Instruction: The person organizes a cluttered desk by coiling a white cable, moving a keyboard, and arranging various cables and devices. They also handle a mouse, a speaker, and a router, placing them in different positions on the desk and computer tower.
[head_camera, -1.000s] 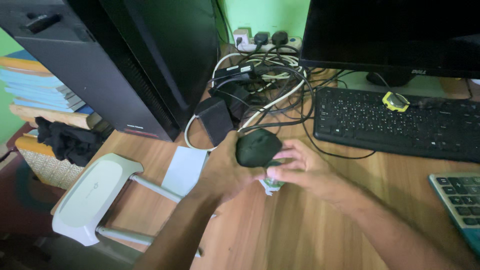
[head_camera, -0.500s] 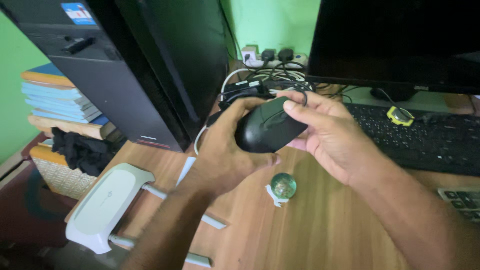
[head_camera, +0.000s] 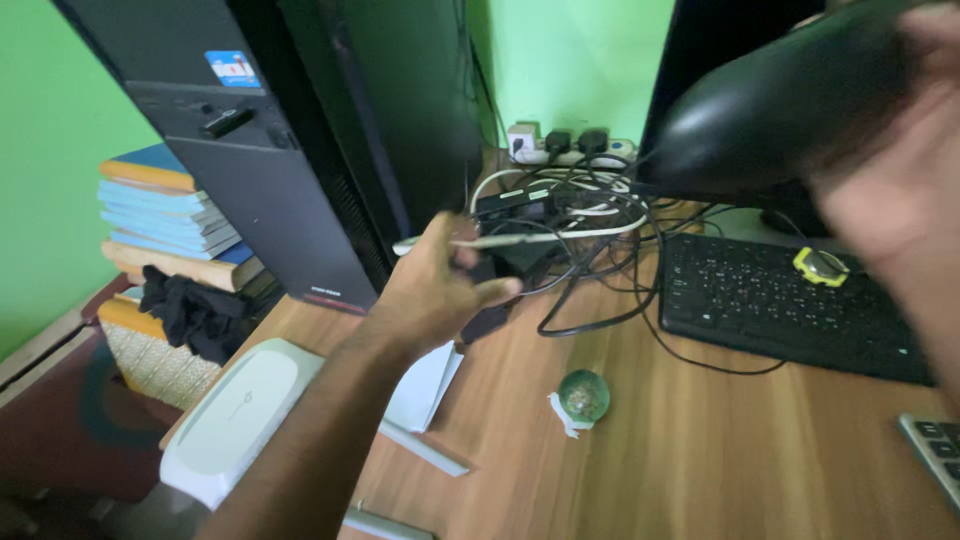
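Your right hand (head_camera: 900, 190) holds a black computer mouse (head_camera: 780, 95) raised close to the camera, at the upper right of the view; the fingers wrap its rear end, though blur hides exactly how they close. Your left hand (head_camera: 440, 285) is lower and well apart from the mouse, fingers curled and pinching a thin cable (head_camera: 520, 240) in front of the cable tangle (head_camera: 580, 215) beside the black computer tower (head_camera: 300, 140).

Risk, as judged from this view: the mouse's own cord appears to run down into the tangle, so lifting further could pull it taut and drag the adapters or plugs at the power strip (head_camera: 565, 148). A snagged loop could also sweep across the keyboard (head_camera: 780, 300) and knock the small yellow object (head_camera: 820, 265) resting on it. The small green round object (head_camera: 584, 395) on the wooden desk (head_camera: 700, 450) lies below both hands and would be struck if your hold on the mouse slips.
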